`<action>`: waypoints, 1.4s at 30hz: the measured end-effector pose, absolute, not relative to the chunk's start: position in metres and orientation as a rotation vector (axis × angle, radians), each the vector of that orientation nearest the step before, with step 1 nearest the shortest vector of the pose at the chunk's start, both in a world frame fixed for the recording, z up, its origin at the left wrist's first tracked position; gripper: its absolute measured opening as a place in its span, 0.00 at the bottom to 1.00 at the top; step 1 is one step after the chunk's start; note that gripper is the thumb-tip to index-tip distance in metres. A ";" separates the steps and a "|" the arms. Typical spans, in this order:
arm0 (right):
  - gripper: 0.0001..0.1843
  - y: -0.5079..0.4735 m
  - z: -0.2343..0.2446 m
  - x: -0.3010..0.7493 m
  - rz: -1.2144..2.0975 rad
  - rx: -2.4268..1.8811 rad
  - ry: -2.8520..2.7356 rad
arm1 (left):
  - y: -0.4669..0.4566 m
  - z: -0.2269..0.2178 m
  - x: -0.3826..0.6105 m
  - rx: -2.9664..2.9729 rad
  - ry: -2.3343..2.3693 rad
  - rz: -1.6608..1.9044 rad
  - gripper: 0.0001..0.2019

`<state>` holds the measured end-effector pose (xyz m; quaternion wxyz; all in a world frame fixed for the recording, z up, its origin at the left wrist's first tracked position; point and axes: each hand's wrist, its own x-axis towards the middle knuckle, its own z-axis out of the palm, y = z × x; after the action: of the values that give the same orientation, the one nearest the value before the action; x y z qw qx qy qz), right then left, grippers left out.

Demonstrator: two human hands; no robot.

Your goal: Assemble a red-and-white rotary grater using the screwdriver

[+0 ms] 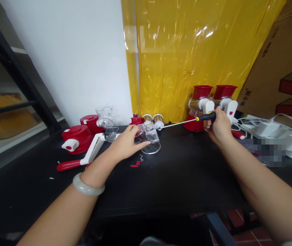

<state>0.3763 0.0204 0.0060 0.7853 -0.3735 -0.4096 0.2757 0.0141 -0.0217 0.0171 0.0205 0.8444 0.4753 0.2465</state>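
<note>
My left hand [127, 141] grips a clear plastic grater housing [153, 136], which stands on its round rim on the black table. My right hand [219, 126] is closed around the black-and-yellow handle of a screwdriver [196, 119]. Its long, thin shaft points left and its tip reaches the right side of the housing; whether it sits on a screw I cannot tell. Just in front of the housing lie a small red plastic piece [135, 164] and several tiny screws [141, 158]. Two metal grater drums [158, 121] stand behind it.
Red grater bases [76, 138], a white crank with a red grip [93, 150] and another clear housing [106, 118] are on the left. Two assembled red-and-white graters [202, 99] stand back right. White chargers and cables [268, 130] lie far right, before a cardboard box [276, 68].
</note>
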 end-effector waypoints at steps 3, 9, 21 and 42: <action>0.23 0.021 0.007 0.376 0.549 -0.798 -0.857 | -0.023 0.018 0.014 2.625 1.472 0.754 0.25; 0.20 0.015 0.012 0.374 0.513 -0.815 -0.831 | -0.023 0.018 0.014 2.621 1.461 0.760 0.26; 0.17 0.021 -0.001 0.371 0.434 -0.975 -0.923 | -0.022 0.021 0.013 2.664 1.392 0.923 0.22; 0.19 0.032 -0.030 0.382 0.687 -1.248 -1.307 | -0.011 0.021 0.010 2.190 1.576 1.530 0.20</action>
<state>0.3818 0.0317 -0.0296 0.5681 -0.5314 -0.5563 0.2923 0.0095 -0.0107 0.0208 0.0198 0.7059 0.5080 0.4932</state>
